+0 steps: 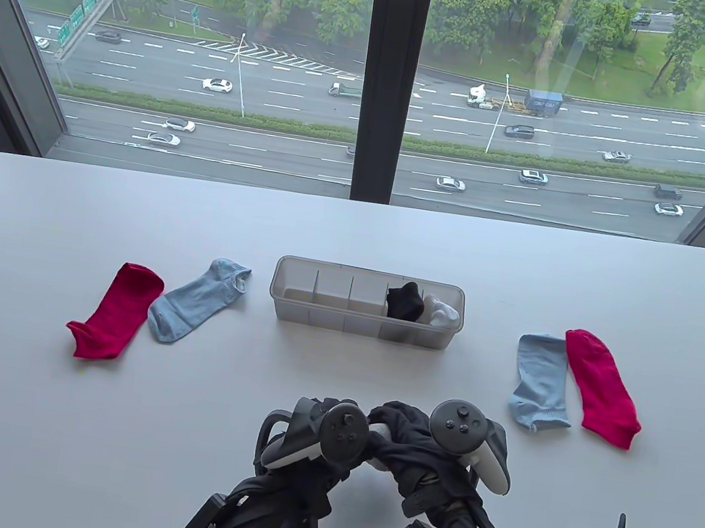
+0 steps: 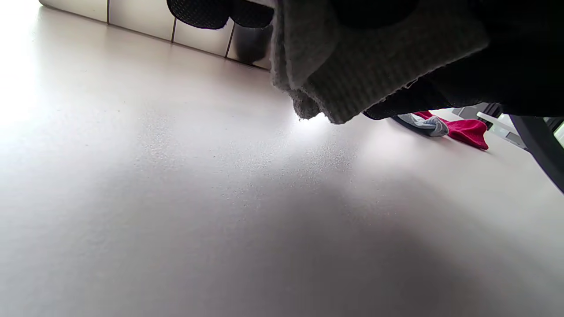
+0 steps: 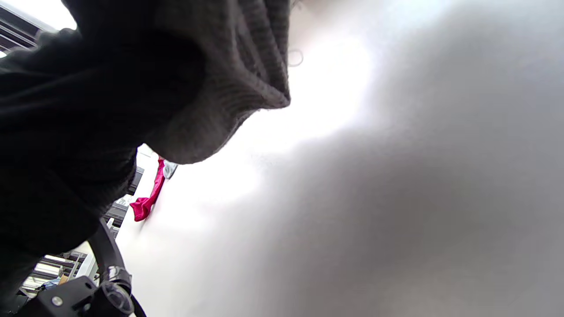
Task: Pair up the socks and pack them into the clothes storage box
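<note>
Inside the translucent divided plastic box (image 1: pixel 293 308) sit black (image 1: pixel 404 301) and white (image 1: pixel 440 311) bundles, both hands (image 1: pixel 395 442) clutching grey socks (image 2: pixel 352 75), red and blue pairs left.

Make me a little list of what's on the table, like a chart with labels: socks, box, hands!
Box: clear box with divided slots, mid-table
In box: black pair and white pair in the two right-hand slots; other slots bare
Left side socks: red sock, blue sock, lying flat
Right side socks: second blue sock, second red sock, side by side
Left hand: near front edge, holding grey sock
Right hand: also on the grey sock
Pairs left to pack: red, blue, grey
</note>
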Available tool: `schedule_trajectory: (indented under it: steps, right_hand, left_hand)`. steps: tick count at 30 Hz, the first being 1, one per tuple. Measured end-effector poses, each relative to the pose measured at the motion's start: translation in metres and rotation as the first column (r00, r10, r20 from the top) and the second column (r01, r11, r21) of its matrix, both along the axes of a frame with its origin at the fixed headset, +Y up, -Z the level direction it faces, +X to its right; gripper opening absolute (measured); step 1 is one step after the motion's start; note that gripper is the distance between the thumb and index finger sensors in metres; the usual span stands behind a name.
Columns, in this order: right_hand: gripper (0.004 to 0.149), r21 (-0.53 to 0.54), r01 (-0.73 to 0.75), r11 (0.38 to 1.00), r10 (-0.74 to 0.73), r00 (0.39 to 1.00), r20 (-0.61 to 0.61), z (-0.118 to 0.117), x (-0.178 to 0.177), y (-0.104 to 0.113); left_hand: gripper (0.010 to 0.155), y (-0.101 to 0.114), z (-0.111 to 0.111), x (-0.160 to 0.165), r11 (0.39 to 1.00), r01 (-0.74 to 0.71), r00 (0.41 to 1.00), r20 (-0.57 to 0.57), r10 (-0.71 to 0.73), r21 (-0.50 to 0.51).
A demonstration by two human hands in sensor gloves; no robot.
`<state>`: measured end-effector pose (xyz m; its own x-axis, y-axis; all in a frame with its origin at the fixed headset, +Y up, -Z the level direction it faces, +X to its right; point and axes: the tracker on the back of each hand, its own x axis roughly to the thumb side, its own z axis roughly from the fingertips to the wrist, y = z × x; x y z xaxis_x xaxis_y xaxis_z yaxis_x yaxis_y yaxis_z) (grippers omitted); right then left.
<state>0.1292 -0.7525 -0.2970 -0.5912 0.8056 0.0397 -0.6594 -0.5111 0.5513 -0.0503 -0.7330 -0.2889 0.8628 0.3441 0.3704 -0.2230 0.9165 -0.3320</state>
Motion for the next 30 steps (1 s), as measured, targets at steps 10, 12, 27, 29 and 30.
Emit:
schedule_trajectory:
  steps: [10, 12, 27, 29, 30]
  right_hand:
    - [0.053, -0.030, 0.062, 0.998, -0.058, 0.991, 0.122, -0.001, 0.003, 0.000]
    - [0.055, -0.083, 0.145, 0.986, -0.134, 0.982, 0.131, -0.001, 0.003, 0.000]
    - [0.054, 0.193, 0.033, 0.981, -0.070, 0.980, 0.185, 0.001, 0.011, 0.026]
    - [0.054, 0.171, 0.085, 0.981, -0.112, 0.982, 0.151, 0.003, 0.007, 0.028]
    - [0.054, 0.158, 0.114, 0.981, -0.137, 0.981, 0.138, 0.005, 0.003, 0.030]
  left_hand:
    - [0.071, 0.011, 0.003, -0.007, 0.986, -0.044, 0.990, -0.129, 0.065, 0.159]
    - [0.060, 0.014, 0.003, -0.006, 0.988, -0.061, 0.992, -0.099, 0.076, 0.143]
    - [0.077, 0.024, 0.002, -0.005, 0.986, -0.115, 0.993, -0.018, 0.118, 0.118]
    - [0.087, 0.019, -0.002, -0.004, 0.992, -0.113, 0.993, -0.027, 0.114, 0.052]
    - [0.088, 0.019, -0.002, -0.004, 0.994, -0.095, 0.995, -0.037, 0.097, 0.046]
